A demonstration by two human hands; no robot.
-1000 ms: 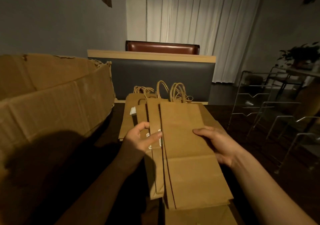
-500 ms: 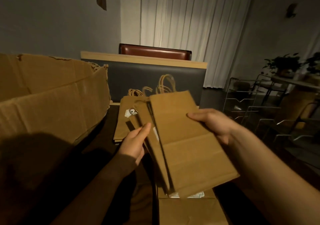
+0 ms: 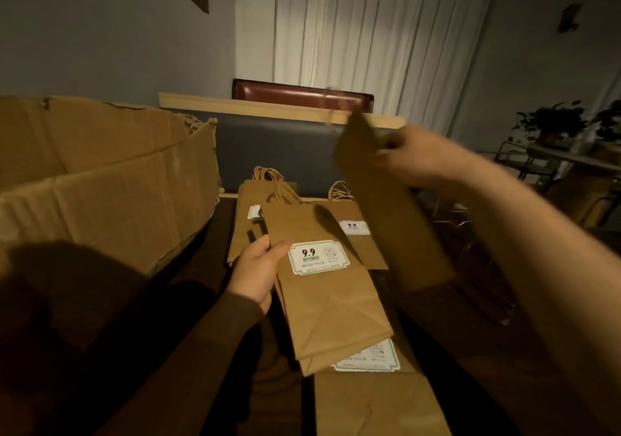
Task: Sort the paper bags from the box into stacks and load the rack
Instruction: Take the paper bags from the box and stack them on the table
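Bags (image 3: 322, 287), brown paper, in a small bundle at frame centre, gripped along the left edge by the left hand (image 3: 257, 272), thumb on top beside a white label reading 9.9. Bundle tilted, lower end over another labelled bag (image 3: 369, 398) lying flat at the bottom of the frame. Single bag (image 3: 386, 207) pinched near its top by the right hand (image 3: 420, 156) in the upper right, blurred, hanging down at a slant, plain side toward the camera. Fingers of the right hand curled round the bag's edge; exact finger lay too blurred to tell. More bags in two stacks on the dark desk (image 3: 201, 267) behind the bundle: one stack (image 3: 248, 220) just left of centre with twisted handles at its top, a second (image 3: 356, 230) to its right showing a small 9.9 label. Box (image 3: 100, 183), big torn cardboard, flaps open, filling the left of the frame. Rack (image 3: 524, 166), thin wire, dim at the right edge, well apart from the stacks. White curtain (image 3: 369, 32) across the top centre. Potted plant (image 3: 551, 123) at the far right.
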